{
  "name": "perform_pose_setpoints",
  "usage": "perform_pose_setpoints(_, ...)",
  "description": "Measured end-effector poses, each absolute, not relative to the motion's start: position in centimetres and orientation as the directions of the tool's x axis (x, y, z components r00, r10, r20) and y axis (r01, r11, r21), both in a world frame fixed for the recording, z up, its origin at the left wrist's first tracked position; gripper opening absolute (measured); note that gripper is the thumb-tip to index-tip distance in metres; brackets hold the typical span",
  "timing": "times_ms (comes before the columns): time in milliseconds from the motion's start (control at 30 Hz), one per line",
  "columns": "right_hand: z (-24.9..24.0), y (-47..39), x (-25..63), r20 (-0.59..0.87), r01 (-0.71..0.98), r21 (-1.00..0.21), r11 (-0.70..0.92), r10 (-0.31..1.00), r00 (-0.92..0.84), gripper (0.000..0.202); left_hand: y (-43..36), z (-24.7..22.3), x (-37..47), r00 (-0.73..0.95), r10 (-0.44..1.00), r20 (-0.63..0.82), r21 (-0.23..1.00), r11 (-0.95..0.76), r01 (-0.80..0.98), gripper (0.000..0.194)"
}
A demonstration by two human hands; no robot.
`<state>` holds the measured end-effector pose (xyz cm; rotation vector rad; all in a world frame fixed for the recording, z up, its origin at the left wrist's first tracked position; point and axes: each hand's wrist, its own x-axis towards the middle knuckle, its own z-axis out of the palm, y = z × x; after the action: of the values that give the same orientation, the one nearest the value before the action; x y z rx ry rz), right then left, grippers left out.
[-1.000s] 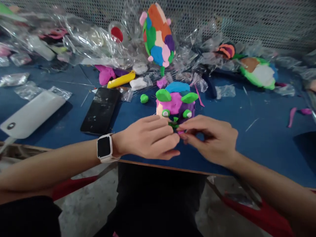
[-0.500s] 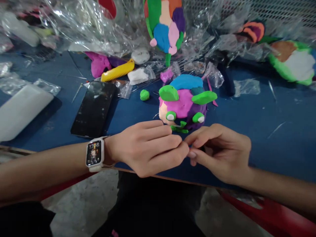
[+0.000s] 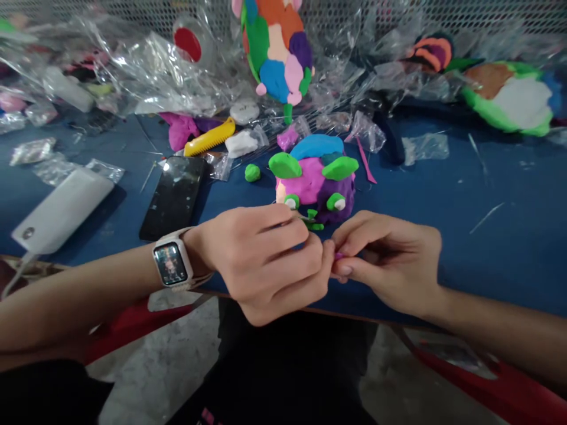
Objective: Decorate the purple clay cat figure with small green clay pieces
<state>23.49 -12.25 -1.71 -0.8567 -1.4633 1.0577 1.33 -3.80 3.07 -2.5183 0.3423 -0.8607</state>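
Note:
My right hand (image 3: pixel 390 254) pinches a tiny purple bit of modelling clay (image 3: pixel 339 256) between thumb and fingertips. My left hand (image 3: pixel 270 260), a watch on its wrist, is curled with its fingertips against that same spot; whatever lies inside its fingers is hidden. Just beyond both hands sits a clay animal figure (image 3: pixel 312 180) in magenta, purple and blue, with green ears and green-ringed white eyes. The left knuckles cover its lower left part. A small green clay ball (image 3: pixel 252 173) lies left of the figure.
A black phone (image 3: pixel 175 198) and a white power bank (image 3: pixel 64 206) with a cable lie to the left. Behind are a yellow serrated tool (image 3: pixel 210 137), a pink tool (image 3: pixel 365 160), a multicoloured clay piece (image 3: pixel 277 53) and plastic bags (image 3: pixel 163 71). Another clay piece (image 3: pixel 527 103) rests at right.
The purple clay bit now shows between my right fingertips. My left hand has turned a little and its fingers are more curled. The view has shifted slightly.

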Motion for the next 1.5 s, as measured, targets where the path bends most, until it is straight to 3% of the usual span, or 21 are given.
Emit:
perform_pose_setpoints(200,-1.3,-12.2,23.8,0.42,0.068,-0.883,0.465,0.846,-0.329,0.02,-4.2,2.7,0.5,0.809,-0.233,0.539,-0.362,-0.932,-0.028,0.021)
perform_pose_setpoints(333,-1.3,-12.1,23.6,0.351,0.091,-0.91,0.404,0.871,-0.344,0.018,-3.8,1.7,0.0,0.793,-0.212,0.572,-0.315,-0.949,-0.026,0.017)
perform_pose_setpoints(500,-1.7,-11.8,23.6,0.278,-0.006,-0.954,0.3,0.877,-0.391,0.013,-3.3,1.1,0.2,0.728,-0.292,0.621,-0.235,-0.955,-0.183,0.01)
perform_pose_setpoints(633,-1.4,-11.8,23.7,0.325,0.004,-0.932,0.362,0.842,-0.431,0.013,-3.8,1.2,0.8,0.697,-0.209,0.686,-0.16,-0.978,-0.136,0.012)
perform_pose_setpoints(800,-0.8,-12.0,23.7,0.348,0.037,-0.921,0.389,0.86,-0.373,0.016,-4.1,1.6,0.5,0.734,-0.147,0.663,-0.179,-0.983,-0.035,0.011)
perform_pose_setpoints(967,-0.9,-12.0,23.5,0.352,-0.003,-0.931,0.366,0.892,-0.283,0.019,-4.1,1.6,-0.2,0.778,0.045,0.626,0.05,-0.999,0.017,0.01)
perform_pose_setpoints(1167,-1.1,-12.1,23.5,0.345,0.04,-0.931,0.362,0.911,-0.228,0.016,-3.8,1.4,0.2,0.82,0.132,0.557,0.181,-0.983,0.036,0.015)
perform_pose_setpoints(1367,-1.1,-12.4,23.4,0.317,0.027,-0.943,0.333,0.917,-0.243,0.015,-4.1,1.7,0.1,0.877,0.123,0.465,0.137,-0.988,0.067,0.018)
perform_pose_setpoints(1500,-1.1,-12.3,23.5,0.24,-0.046,-0.971,0.236,0.935,-0.261,0.011,-4.4,1.5,-0.2,0.847,0.059,0.529,0.066,-0.997,0.029,0.019)
